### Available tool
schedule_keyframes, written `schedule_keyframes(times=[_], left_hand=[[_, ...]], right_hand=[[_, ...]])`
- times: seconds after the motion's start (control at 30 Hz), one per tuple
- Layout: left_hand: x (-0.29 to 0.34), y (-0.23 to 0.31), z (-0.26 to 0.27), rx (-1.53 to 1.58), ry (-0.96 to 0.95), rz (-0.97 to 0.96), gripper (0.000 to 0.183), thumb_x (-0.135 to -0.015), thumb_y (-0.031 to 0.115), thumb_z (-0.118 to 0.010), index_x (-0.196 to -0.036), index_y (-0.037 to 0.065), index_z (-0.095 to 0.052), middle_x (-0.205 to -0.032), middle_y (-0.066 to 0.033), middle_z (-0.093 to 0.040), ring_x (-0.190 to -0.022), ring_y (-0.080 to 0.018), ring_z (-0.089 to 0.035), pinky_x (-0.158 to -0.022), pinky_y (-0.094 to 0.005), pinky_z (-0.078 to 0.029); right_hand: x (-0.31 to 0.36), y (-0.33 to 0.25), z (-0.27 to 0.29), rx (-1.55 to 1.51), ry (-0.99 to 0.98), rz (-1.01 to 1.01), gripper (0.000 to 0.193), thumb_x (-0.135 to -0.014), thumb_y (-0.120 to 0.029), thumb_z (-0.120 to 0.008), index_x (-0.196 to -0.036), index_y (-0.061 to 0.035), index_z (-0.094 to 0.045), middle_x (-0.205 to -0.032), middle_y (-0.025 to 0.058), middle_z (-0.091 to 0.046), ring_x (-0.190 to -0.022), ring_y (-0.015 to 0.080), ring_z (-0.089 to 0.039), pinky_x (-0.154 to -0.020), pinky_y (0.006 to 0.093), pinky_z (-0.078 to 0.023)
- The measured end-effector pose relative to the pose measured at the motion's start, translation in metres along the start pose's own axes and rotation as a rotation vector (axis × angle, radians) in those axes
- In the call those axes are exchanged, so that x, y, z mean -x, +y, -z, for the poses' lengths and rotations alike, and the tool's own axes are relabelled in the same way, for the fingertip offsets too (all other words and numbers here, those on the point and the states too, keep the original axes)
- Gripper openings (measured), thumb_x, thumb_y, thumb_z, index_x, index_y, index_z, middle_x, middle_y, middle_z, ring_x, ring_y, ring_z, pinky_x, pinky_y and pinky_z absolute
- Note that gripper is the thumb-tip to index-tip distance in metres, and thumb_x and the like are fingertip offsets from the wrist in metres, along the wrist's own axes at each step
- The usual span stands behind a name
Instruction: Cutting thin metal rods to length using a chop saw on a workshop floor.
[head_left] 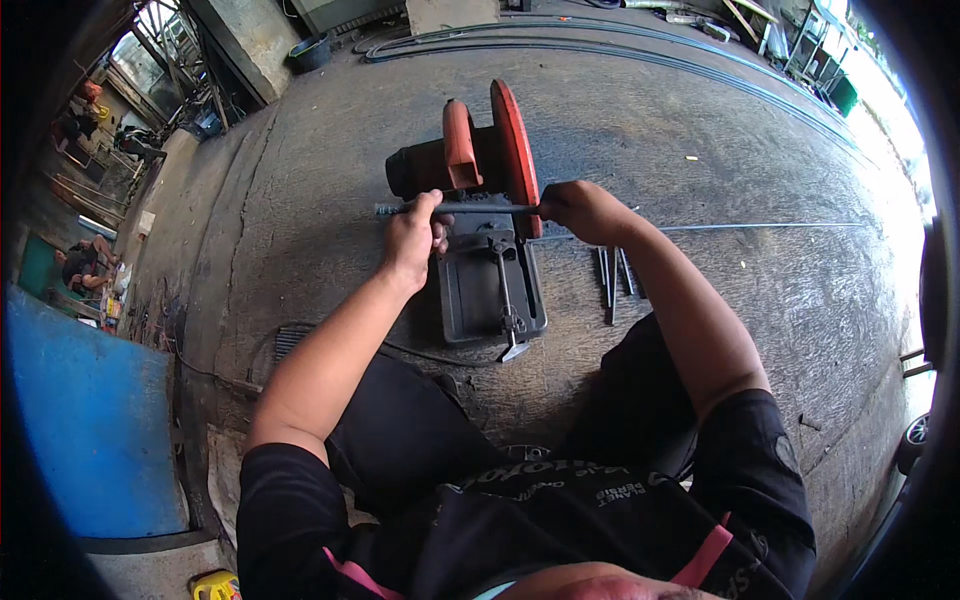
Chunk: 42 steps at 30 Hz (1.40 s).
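Observation:
A dark metal rod [490, 209] lies level across the front of a red and black cut-off saw [515, 140]. My left hand [410, 242] is closed around the rod near its left end, which sticks out past the fingers. At the rod's other end, just right of the red wheel guard, my right hand [588, 212] grips it with the fingers wrapped over. Below the rod sits the saw's black base [470, 300], with a clamp screw [503, 270] running toward me. Whether the rod touches the saw cannot be made out.
Several short metal bars [608, 285] lie on the concrete right of the base. A long thin bar [760, 227] stretches far right. Long bars [600, 45] curve across the back near a dark tub [310, 53]. A blue panel [90, 420] stands left; another person [85, 265] sits far left.

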<state>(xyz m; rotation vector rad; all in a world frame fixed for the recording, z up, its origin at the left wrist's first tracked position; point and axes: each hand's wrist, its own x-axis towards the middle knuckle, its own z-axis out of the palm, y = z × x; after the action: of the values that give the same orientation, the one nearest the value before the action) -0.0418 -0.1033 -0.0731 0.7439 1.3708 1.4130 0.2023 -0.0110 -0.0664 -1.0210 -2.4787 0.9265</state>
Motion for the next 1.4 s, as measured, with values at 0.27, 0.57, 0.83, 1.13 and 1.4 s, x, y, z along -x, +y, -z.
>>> schedule_keyframes(times=[0.27, 0.57, 0.83, 1.13, 1.4], left_hand=[[0.009, 0.020, 0.011, 0.102, -0.129, -0.043, 0.028, -0.085, 0.035, -0.060, -0.080, 0.009, -0.053, -0.059, 0.0014, -0.046, -0.054, -0.0102, -0.047, -0.054, -0.0257, -0.041], [-0.001, 0.043, -0.016, 0.258, -0.284, -0.054, 0.021, -0.085, 0.029, -0.064, -0.085, 0.010, -0.055, -0.067, 0.0000, -0.053, -0.061, -0.0110, -0.052, -0.059, -0.0267, -0.047], [-0.005, 0.030, -0.032, 0.267, -0.273, -0.229, 0.020, -0.085, 0.026, -0.064, -0.083, 0.007, -0.058, -0.070, -0.0006, -0.054, -0.065, -0.0120, -0.053, -0.063, -0.0269, -0.047], [0.010, 0.058, -0.045, -0.434, -0.038, -0.763, 0.038, -0.083, 0.038, -0.066, -0.075, 0.001, -0.061, -0.067, -0.0018, -0.061, -0.057, -0.0077, -0.055, -0.053, -0.0214, -0.043], [-0.005, 0.040, -0.036, -0.732, -0.038, -0.918, 0.030, -0.083, 0.033, -0.067, -0.081, 0.003, -0.063, -0.068, -0.0001, -0.063, -0.063, -0.0082, -0.060, -0.058, -0.0232, -0.046]], right_hand=[[0.005, -0.019, -0.003, 0.008, 0.276, 0.064, 0.023, -0.083, -0.025, -0.060, -0.088, -0.0028, -0.060, -0.085, 0.0167, -0.062, -0.086, 0.0365, -0.058, -0.075, 0.0400, -0.046], [0.008, -0.020, -0.001, 0.066, 0.696, 0.177, 0.014, -0.075, -0.010, -0.065, -0.084, -0.0034, -0.056, -0.087, 0.0127, -0.055, -0.084, 0.0337, -0.056, -0.073, 0.0400, -0.045], [0.006, -0.013, 0.000, 0.205, 0.798, 0.124, 0.018, -0.074, -0.012, -0.068, -0.085, -0.0039, -0.056, -0.084, 0.0139, -0.054, -0.080, 0.0353, -0.056, -0.069, 0.0427, -0.044], [-0.004, -0.014, -0.048, -0.217, 0.298, -0.023, 0.026, -0.072, -0.020, -0.072, -0.086, -0.0019, -0.061, -0.083, 0.0174, -0.064, -0.081, 0.0334, -0.063, -0.071, 0.0396, -0.048], [-0.001, -0.041, -0.101, -0.536, 0.105, 0.034, 0.027, -0.074, -0.010, -0.068, -0.095, 0.0026, -0.056, -0.079, 0.0159, -0.064, -0.080, 0.0238, -0.064, -0.071, 0.0360, -0.048]])
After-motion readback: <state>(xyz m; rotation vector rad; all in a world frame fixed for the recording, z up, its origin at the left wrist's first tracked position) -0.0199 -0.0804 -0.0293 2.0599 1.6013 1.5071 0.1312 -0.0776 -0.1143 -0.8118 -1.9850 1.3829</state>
